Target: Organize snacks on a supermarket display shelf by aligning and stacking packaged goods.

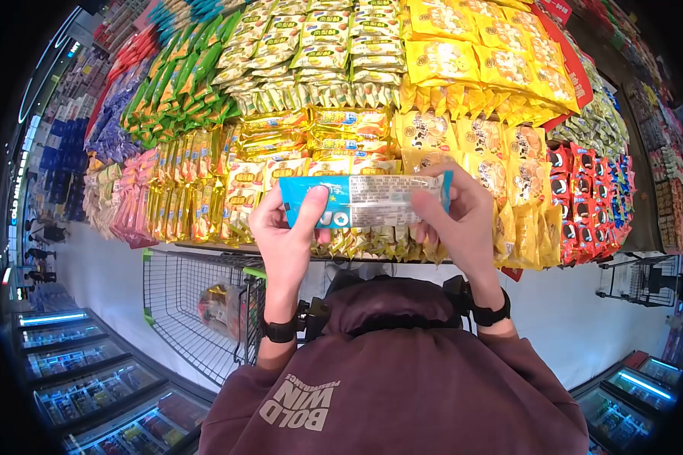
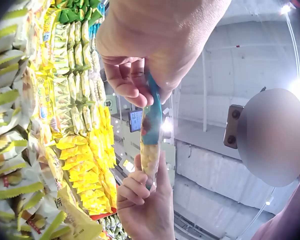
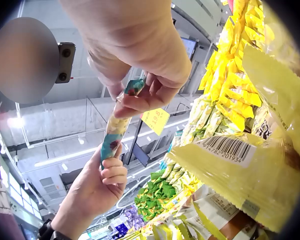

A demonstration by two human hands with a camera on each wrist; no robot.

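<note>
A long, flat blue snack packet [image 1: 338, 203] is held level in front of the chest, its pale panel of small print facing up. My left hand [image 1: 282, 227] pinches its left end, thumb on the upper face and fingers underneath. At the other end my right hand [image 1: 463, 224] pinches it the same way, thumb over the print. Seen edge-on in the left wrist view, the packet [image 2: 151, 135] shows a see-through part with pale contents. In the right wrist view, the right fingers [image 3: 135, 102] curl round the packet's end.
Yellow bags [image 1: 451, 61], green packets [image 1: 178, 83] and red packets [image 1: 580, 197] fill the tiered display beyond the hands. A wire shopping cart [image 1: 193, 303] with a bagged item inside stands at lower left. Another cart [image 1: 641, 280] is at the right. Lit freezers [image 1: 114, 387] line the lower left.
</note>
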